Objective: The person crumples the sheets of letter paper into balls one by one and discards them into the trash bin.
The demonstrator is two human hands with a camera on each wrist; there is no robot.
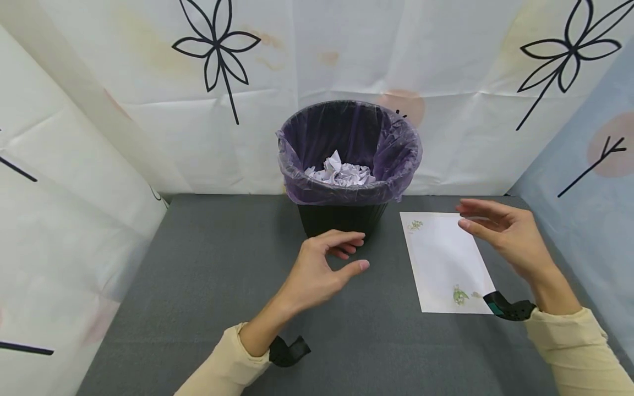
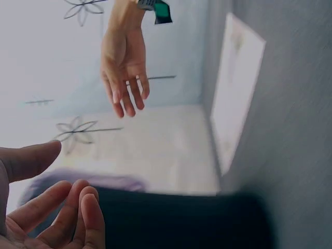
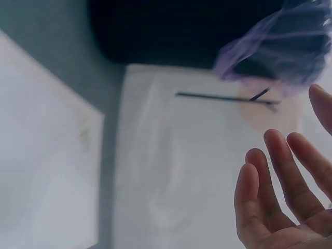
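My left hand (image 1: 322, 269) hovers in front of the bin, thumb apart from the loosely bent fingers, with nothing in it. Over the right edge of a white sheet of paper (image 1: 441, 258) floats my right hand (image 1: 510, 236), fingers relaxed and holding nothing. Small green plant prints mark the sheet's corners, and it lies flat on the table. The black trash bin (image 1: 337, 217) stands at the back, lined with a purple plastic bag (image 1: 406, 159) folded over its rim. Inside it rest crumpled white papers (image 1: 342, 171).
The dark grey table (image 1: 208, 286) meets a white flower-patterned cloth (image 1: 238, 148) behind the bin. More cloth hangs along the left side, and a light blue cloth (image 1: 584, 220) closes off the right. Each wrist wears a black strap (image 1: 510, 308).
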